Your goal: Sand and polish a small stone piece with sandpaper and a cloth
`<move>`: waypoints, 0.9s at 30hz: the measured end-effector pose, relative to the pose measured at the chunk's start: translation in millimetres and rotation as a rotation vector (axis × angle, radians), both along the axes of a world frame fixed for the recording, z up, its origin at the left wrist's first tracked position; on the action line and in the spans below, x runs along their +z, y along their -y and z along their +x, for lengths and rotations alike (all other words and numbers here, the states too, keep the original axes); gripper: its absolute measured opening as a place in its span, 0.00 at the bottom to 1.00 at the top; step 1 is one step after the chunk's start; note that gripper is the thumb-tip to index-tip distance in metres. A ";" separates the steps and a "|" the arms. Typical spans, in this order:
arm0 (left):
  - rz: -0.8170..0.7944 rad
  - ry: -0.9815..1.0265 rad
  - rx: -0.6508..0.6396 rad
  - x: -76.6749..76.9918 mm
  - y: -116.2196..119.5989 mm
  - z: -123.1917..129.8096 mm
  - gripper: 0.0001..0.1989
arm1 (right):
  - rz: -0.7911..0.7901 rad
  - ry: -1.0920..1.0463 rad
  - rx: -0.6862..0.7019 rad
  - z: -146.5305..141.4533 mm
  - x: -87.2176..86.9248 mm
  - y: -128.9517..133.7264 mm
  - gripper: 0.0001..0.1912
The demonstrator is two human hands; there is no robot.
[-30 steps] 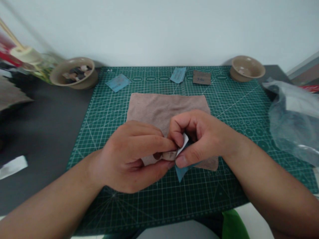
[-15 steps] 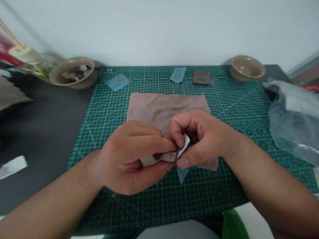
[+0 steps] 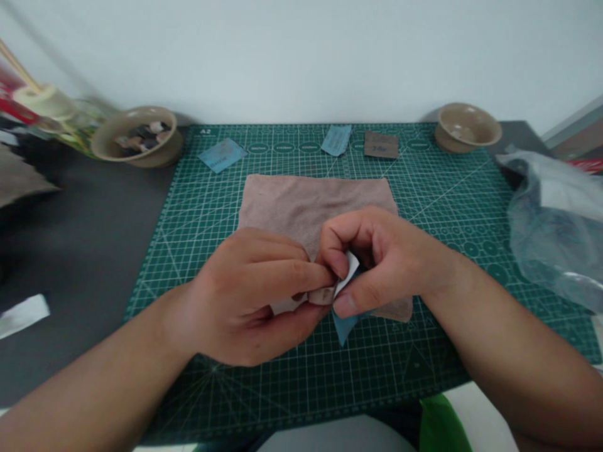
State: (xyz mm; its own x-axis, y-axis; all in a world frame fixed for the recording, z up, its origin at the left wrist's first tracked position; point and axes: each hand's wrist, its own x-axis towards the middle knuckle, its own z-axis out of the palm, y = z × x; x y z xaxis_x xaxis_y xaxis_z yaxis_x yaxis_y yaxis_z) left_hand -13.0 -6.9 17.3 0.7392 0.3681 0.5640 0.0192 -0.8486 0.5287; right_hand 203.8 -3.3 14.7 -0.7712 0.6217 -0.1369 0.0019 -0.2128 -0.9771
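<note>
While the left hand point(image 3: 249, 295) pinches a small pale beige piece point(image 3: 321, 295), the right hand point(image 3: 372, 263) grips a blue-and-white folded sheet point(image 3: 345, 328) against it, above a green gridded cutting mat point(image 3: 264, 389).

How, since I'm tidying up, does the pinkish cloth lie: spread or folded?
Spread: the pinkish cloth lies flat on the cutting mat, far corners showing; the left hand and right hand hide part.

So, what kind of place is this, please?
Probably a craft or hobby desk: a green cutting mat lies against a wall, with small blue sandpaper-like pieces and a bowl of small pieces nearby.
</note>
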 end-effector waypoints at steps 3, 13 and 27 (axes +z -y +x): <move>0.026 -0.037 0.022 0.8 0.1 0.4 0.01 | 0.000 0.006 -0.027 -1.1 1.0 0.2 0.15; 0.047 -0.016 0.064 0.8 1.5 0.6 0.04 | -0.020 -0.005 -0.061 -2.7 2.2 0.6 0.15; 0.053 0.061 0.083 -0.2 2.0 1.0 0.08 | -0.042 -0.001 -0.058 -2.1 0.9 -0.9 0.15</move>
